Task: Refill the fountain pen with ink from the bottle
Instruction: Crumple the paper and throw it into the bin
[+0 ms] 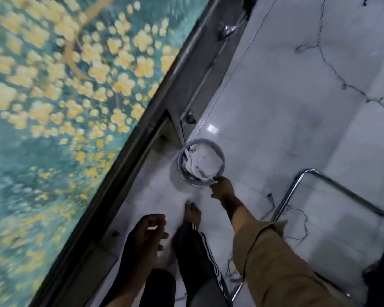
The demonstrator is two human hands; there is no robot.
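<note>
White crumpled paper fills the round bin (201, 162) on the marble floor (297, 107); right hand (222, 188) reaches its rim, grip unclear. Left hand (145, 237) loosely curled, empty. No pen or bottle visible.

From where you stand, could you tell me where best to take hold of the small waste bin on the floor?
Probably the bin's rim, on the near side, coming from above where the right hand reaches. The bin stands upright with its mouth open; crumpled paper fills the middle, leaving the rim as the clear grip.
</note>
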